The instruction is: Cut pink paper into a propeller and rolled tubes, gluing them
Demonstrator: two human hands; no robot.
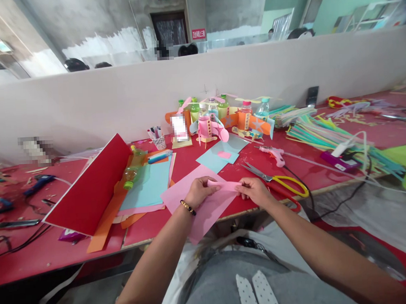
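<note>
Between my two hands a narrow strip of pink paper point(225, 185) is stretched out sideways. My left hand point(201, 192) pinches its left end, and my right hand point(253, 191) pinches the right end. Under them a larger pink sheet point(206, 215) lies over the table's front edge. Behind the hands are light blue sheets point(210, 157) with a small pink piece point(224, 154) on top. Scissors with yellow and red handles point(275, 180) lie right of my right hand, and a pink glue gun point(273, 156) rests just beyond them.
Bottle-and-paper airplanes point(206, 127) stand at the back by the partition point(118, 99). Left are a red board point(92, 189), a bottle point(135, 167) and blue paper point(146, 184). Coloured pipe cleaners point(325, 139) and a purple power strip point(339, 161) with cables lie right.
</note>
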